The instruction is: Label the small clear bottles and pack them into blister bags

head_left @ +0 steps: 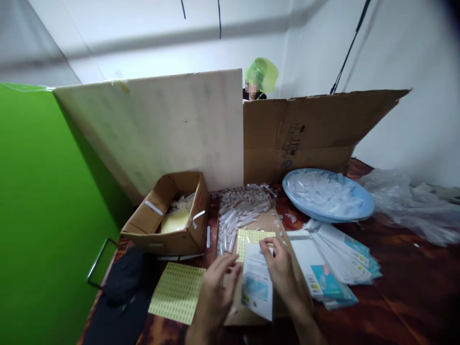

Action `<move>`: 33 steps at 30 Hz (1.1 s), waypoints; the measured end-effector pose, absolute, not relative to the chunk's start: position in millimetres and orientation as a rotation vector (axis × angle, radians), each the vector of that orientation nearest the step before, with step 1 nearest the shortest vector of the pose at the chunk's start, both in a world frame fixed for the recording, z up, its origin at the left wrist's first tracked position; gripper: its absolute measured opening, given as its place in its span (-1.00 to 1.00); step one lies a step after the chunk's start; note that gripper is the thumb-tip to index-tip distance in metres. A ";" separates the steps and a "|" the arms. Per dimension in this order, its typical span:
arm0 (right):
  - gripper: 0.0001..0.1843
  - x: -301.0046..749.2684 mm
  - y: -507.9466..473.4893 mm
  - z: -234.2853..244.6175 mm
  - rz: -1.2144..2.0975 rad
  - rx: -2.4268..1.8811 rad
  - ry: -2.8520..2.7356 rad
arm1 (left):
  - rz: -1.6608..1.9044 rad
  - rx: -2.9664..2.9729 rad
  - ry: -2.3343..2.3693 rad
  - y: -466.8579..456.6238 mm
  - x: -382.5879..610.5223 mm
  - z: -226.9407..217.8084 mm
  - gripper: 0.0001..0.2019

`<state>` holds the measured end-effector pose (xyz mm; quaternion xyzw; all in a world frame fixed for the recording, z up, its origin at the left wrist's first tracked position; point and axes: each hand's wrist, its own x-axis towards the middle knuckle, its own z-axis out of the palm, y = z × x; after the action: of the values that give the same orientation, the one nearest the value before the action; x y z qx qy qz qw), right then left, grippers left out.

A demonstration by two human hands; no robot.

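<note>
The right hand (282,270) is pinching the top edge of a printed pouch (257,287) between thumb and forefinger. The left hand (215,287) is curling at its nine o'clock edge (whether it is gripping, I cannot tell). The pouch is lying dead centre, its top overlapping a yellow sticker sheet (251,236). A cardboard box (161,242) is sitting at ten o'clock, a blue tray (370,207) at one, stacked pouches (336,268) at three and small clear tubes (239,208) at twelve. The step seems to be work at the pouch's top edge, calling for a steady fingertip hold.
</note>
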<state>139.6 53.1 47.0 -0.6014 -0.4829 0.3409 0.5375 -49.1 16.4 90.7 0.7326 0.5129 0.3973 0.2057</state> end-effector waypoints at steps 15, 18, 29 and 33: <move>-0.65 142.8 46.9 48.2 1.038 -1.168 -1.102 | 1.249 1.511 1.291 39.7 -27.1 70.5 -0.72; -0.66 146.4 46.3 51.1 1.011 -1.182 -1.090 | 1.391 1.522 1.378 43.7 -26.0 66.0 -0.78; -0.76 155.7 41.8 48.7 1.024 -1.030 -1.100 | 1.492 1.236 1.146 45.6 -34.0 55.9 -0.84; -0.81 159.0 40.8 42.1 1.079 -0.967 -1.089 | 1.465 1.124 1.110 45.0 -32.0 53.8 -0.82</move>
<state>159.0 40.8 42.1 -0.4200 -0.4731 0.4687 0.6165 -32.0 45.0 53.8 0.4594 0.4537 0.5988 0.4739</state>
